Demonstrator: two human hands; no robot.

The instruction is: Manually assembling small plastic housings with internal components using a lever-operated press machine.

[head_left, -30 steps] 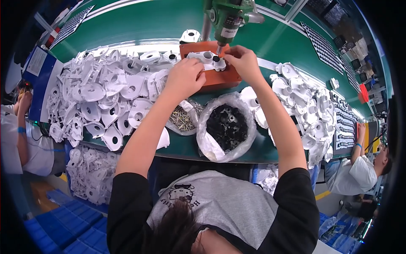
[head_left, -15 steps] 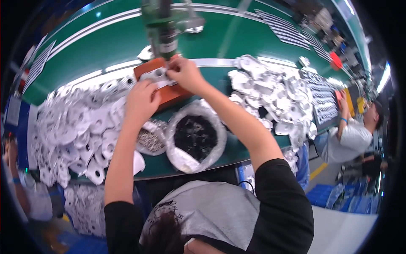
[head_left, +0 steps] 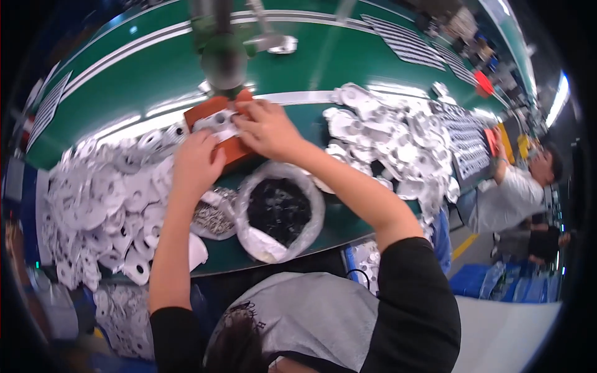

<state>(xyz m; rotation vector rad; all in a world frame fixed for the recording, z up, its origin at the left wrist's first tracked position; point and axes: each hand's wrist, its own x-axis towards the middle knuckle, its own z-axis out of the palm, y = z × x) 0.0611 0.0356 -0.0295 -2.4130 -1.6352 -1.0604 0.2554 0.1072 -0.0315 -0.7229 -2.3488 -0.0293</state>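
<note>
A white plastic part (head_left: 217, 124) with round openings lies on an orange fixture block (head_left: 234, 150). My left hand (head_left: 198, 163) is closed on its left end, fingertips at the near edge. My right hand (head_left: 270, 132) holds down the right end, its fingers bent over the part; the fingertips are partly hidden. Just beyond the block hangs a green and dark upright tool (head_left: 222, 59), blurred, its lower tip hard to make out. Close to my forearms sit a clear bag of small metal screws (head_left: 215, 219) and a bag-lined round container (head_left: 316, 208) of small black pieces.
A large heap of white plastic parts (head_left: 99, 199) covers the left of the green table, and another white heap (head_left: 398, 133) lies to the right. Striped trays (head_left: 463, 140) stand farther right, near a co-worker (head_left: 507, 196). A green conveyor surface (head_left: 317, 53) runs behind.
My right hand has come down from beside the tool onto the right end of the white part. My left hand stays at the left end. The whole view has shifted slightly.
</note>
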